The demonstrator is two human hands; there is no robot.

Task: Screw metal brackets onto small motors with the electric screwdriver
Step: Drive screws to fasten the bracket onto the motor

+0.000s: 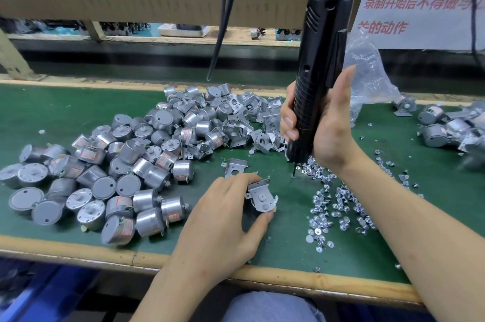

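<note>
Head view, bracketed motor (260, 200) between left hand (225, 219) fingers (246, 179), right hand (325, 122) gripping screwdriver (319, 67)

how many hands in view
2. The left hand holds a bracketed motor near the bench's front edge; the right hand grips the electric screwdriver upright above the loose screws. No other seems hidden.

The left hand (228, 216) lay low and palm down, with fingers curled over the far side of a motor (261, 199) and the thumb pinching its near side. The right hand (325, 124) stood higher, to the right of it, wrapped round an upright screwdriver (321, 59) with the thumb stretched upward. The left forearm (168, 282) and the right forearm (393, 211) were bare.
</note>
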